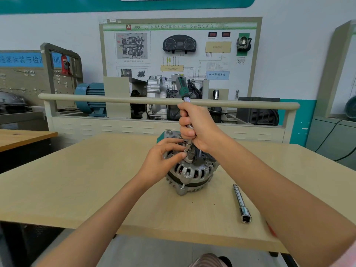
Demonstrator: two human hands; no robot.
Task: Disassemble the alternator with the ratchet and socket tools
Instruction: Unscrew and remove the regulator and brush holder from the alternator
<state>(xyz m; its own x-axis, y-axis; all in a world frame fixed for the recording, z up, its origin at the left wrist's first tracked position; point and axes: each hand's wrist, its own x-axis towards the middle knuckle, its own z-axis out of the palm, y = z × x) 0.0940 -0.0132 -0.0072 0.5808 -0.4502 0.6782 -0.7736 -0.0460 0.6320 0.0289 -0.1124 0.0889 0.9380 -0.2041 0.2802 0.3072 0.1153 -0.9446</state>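
The right hand [198, 126] gripped the upright ratchet [185, 105]; the left hand [165, 157] pinched its socket [189, 156] atop the alternator [189, 174] on the counter [77, 180].

Both hands crowd the alternator [189, 170]; an extension bar [241, 204] lies to its right. Bare table [77, 180] stretches left, a rail [115, 98] behind.

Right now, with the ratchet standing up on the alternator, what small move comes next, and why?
Probably swing the ratchet handle to turn the fastener. The right hand grips its shaft, the left hand pinches the socket steady atop the alternator, so the tool looks seated.
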